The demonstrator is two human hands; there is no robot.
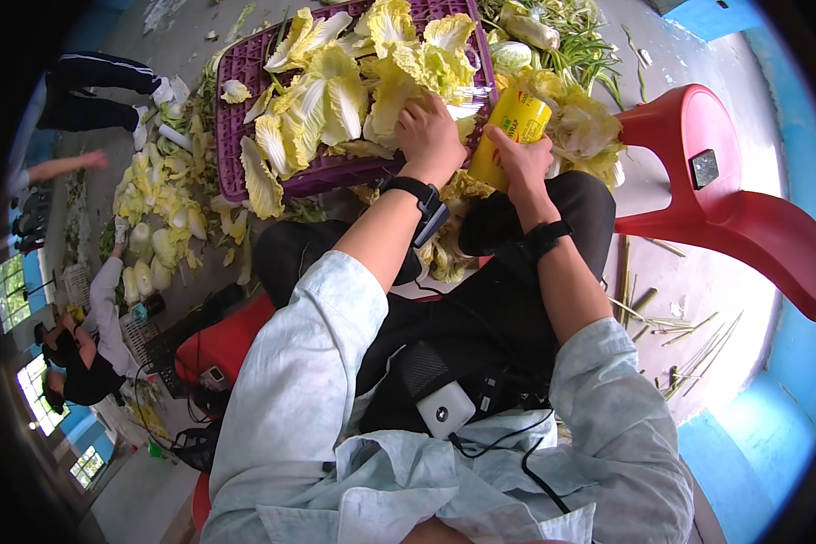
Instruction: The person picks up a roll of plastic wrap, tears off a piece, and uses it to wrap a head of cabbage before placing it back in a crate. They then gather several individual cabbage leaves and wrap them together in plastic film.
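My right hand (522,160) is closed around a yellow roll of cling film (512,136) with printing on it, held tilted by the right edge of a purple plastic crate (231,146). Just left of the roll, my left hand (430,132) rests with bent fingers on loose Chinese cabbage leaves (333,85) heaped on the crate; its fingertips are partly hidden, so I cannot tell whether it grips a leaf. A shiny strip of clear film (469,102) shows between the left hand and the roll.
A red plastic chair (714,204) stands at the right, near cut stalks (680,326) on the floor. More cabbages (146,265) and leaves lie at the left. Other people (85,360) are at the far left. Green stalks (574,61) lie behind the crate.
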